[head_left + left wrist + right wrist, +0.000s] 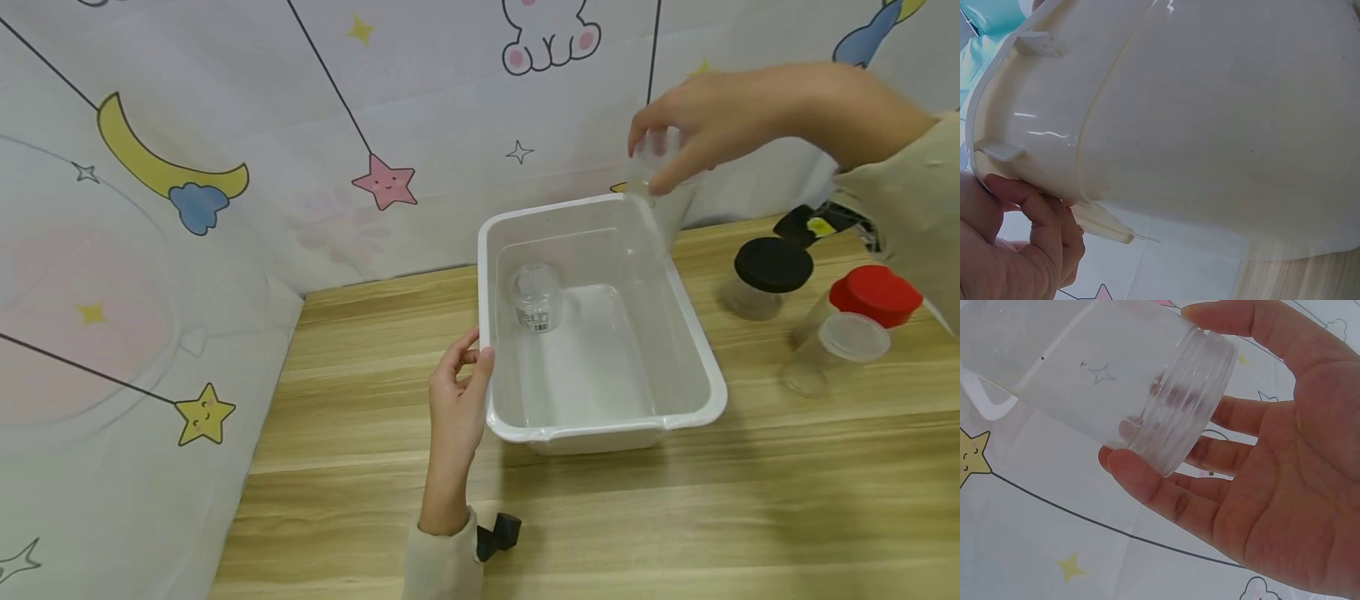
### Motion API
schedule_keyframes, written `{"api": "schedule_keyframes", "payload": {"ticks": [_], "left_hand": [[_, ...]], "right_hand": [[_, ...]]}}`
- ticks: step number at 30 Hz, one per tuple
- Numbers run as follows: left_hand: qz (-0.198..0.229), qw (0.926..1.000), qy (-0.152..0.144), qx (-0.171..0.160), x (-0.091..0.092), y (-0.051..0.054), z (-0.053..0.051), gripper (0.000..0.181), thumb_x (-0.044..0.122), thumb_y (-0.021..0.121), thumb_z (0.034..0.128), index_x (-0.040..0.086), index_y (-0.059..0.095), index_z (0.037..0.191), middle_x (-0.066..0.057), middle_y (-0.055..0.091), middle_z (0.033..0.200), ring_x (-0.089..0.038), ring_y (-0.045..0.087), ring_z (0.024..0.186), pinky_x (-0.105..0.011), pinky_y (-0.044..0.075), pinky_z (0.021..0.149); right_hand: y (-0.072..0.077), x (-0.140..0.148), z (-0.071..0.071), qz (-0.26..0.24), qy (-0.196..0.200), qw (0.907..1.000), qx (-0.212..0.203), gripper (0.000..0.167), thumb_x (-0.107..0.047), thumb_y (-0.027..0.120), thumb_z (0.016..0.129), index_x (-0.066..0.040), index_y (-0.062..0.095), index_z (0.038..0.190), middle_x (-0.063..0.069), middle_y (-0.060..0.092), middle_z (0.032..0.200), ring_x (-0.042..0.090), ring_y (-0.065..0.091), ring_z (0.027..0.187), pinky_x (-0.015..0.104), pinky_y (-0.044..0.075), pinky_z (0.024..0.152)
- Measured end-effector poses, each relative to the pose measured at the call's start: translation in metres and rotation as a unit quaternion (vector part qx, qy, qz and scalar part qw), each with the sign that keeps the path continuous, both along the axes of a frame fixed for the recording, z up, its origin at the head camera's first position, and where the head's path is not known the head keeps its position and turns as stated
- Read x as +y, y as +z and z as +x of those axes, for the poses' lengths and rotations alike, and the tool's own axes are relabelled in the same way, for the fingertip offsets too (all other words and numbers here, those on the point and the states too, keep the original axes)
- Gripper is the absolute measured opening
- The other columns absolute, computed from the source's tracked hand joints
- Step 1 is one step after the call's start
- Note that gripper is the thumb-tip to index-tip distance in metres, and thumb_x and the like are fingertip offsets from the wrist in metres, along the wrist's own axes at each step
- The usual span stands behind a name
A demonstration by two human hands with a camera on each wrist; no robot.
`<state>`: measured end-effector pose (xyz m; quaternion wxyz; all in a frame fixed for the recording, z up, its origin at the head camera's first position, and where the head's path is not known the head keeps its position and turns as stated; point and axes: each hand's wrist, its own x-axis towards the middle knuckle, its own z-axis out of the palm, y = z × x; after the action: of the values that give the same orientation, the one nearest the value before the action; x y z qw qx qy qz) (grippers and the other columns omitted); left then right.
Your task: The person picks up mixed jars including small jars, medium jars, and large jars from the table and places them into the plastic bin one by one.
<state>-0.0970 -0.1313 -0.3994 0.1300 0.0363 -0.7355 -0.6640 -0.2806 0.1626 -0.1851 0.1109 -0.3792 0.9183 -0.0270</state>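
A white rectangular bin (600, 430) stands on the wooden table, its wall (1210, 125) filling much of the left wrist view. The left hand (459, 404) (1029, 237) grips its left rim, thumb and fingers on either side. Inside, at the far left, is a small clear jar (536, 296) with a printed label. Above the bin's far right corner the right hand (720, 121) (1260, 444) holds a clear jar (667, 187) (1085, 369), its fingers and thumb round the ridged end. In the right wrist view the jar is tilted.
Right of the bin stand a jar with a black lid (774, 264), one with a red lid (876, 296) and a clear one with a translucent lid (853, 337). A cartoon-printed sheet (420, 100) hangs behind and along the left. Wooden tabletop (360, 433) shows left of the bin.
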Motion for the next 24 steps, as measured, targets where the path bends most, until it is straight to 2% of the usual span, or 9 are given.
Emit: {"api": "schedule_keyframes", "payload": {"ticks": [9,15,17,21,24], "left_hand": [[0.0,1.0,0.0,0.004,0.0,0.001,0.0,0.037,0.016,0.061,0.1005,0.0,0.059,0.134,-0.015,0.059,0.099,-0.031,0.066,0.068,-0.033,0.059,0.063],[0.0,1.0,0.0,0.002,0.0,0.001,0.001,0.037,0.017,0.061,0.1006,0.0,0.059,0.134,-0.014,0.059,0.099,-0.021,0.064,0.065,-0.028,0.057,0.061],[0.004,1.0,-0.001,0.004,0.0,0.001,0.0,0.037,0.017,0.061,0.1006,0.0,0.059,0.134,-0.015,0.059,0.099,-0.022,0.065,0.065,-0.028,0.057,0.061],[0.013,0.9999,-0.005,0.009,0.001,0.001,0.0,0.036,0.015,0.061,0.1005,-0.001,0.059,0.133,-0.015,0.059,0.099,-0.032,0.067,0.069,-0.03,0.058,0.062],[0.014,0.9998,-0.007,0.01,0.001,0.001,0.0,0.036,0.015,0.061,0.1004,-0.001,0.059,0.133,-0.016,0.059,0.099,-0.031,0.068,0.069,-0.037,0.06,0.064]], "right_hand": [[-0.002,-0.01,-0.001,-0.002,-0.003,0.9998,-0.018,0.058,-0.033,0.073,0.09,0.0,0.051,0.132,0.023,0.055,0.12,0.023,0.063,0.081,0.036,0.057,0.067],[-0.001,-0.017,-0.002,0.002,0.006,0.9996,-0.026,0.057,-0.033,0.072,0.09,-0.001,0.052,0.132,0.02,0.056,0.119,0.02,0.063,0.076,0.033,0.055,0.065],[-0.001,-0.019,-0.002,0.004,0.004,0.9995,-0.03,0.057,-0.033,0.071,0.09,-0.001,0.051,0.133,0.021,0.056,0.12,0.02,0.063,0.075,0.033,0.055,0.066],[-0.002,-0.023,-0.002,0.012,0.001,0.9994,-0.034,0.06,-0.034,0.071,0.089,0.0,0.051,0.134,0.022,0.055,0.122,0.02,0.063,0.075,0.034,0.055,0.067],[-0.003,-0.025,-0.002,0.011,0.004,0.9992,-0.038,0.059,-0.033,0.071,0.089,0.001,0.051,0.133,0.022,0.056,0.121,0.02,0.063,0.075,0.034,0.054,0.067]]}}
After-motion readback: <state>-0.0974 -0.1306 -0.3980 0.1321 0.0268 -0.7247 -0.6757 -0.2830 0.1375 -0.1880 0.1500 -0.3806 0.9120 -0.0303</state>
